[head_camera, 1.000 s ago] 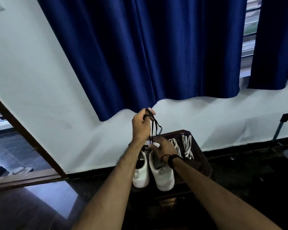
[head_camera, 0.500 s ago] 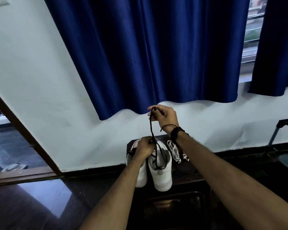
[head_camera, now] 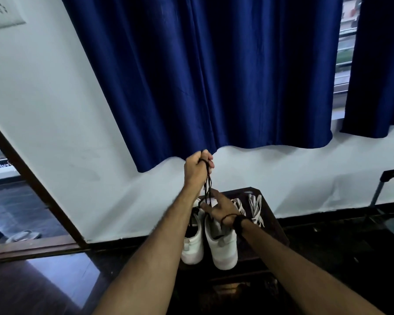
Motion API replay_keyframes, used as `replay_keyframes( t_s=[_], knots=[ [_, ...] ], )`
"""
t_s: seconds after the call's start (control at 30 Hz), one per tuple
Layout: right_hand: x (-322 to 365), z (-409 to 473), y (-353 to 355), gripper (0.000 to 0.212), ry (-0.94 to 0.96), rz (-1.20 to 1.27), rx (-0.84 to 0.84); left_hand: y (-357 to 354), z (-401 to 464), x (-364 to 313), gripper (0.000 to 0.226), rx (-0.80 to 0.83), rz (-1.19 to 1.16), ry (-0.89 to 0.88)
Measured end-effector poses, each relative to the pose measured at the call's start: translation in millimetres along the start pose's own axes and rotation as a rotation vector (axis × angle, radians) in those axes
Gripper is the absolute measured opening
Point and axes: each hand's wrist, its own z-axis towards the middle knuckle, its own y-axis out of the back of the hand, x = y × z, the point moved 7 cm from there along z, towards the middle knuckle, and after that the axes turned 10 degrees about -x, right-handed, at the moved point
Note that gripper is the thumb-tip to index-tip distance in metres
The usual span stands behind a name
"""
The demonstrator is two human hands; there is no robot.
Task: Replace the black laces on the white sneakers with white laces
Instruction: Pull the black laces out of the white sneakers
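Left hand (head_camera: 198, 170) is raised above the white sneakers (head_camera: 210, 241), fingers curled tight around a bunch of black lace (head_camera: 207, 178) that hangs down from the fist toward the shoes. Right hand (head_camera: 221, 206) is low, right on top of the right-side sneaker's tongue area, index finger stretched out where the lace comes down; can't really tell if it's pinching anything, but the fingers look mostly straight. The sneakers sit side by side on a dark surface (head_camera: 275, 226), toes toward the camera. White laces (head_camera: 255, 208) lie in two bundles just to the right of the sneakers, on the same surface. Blue curtain (head_camera: 214, 76) hangs on the wall behind the sneakers.
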Motion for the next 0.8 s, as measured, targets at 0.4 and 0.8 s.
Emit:
replay_keyframes(
  t_s=[0.4,0.8],
  knots=[
    [56.9,53.4,64.4,0.024,0.037,0.096,-0.370,36.7,13.1,4.0,0.030,-0.089,0.183,0.082],
    [95.7,13.4,19.1,0.032,0.020,0.176,0.132,38.5,-72.0,53.4,0.023,0.186,-0.325,0.700]
  ],
)
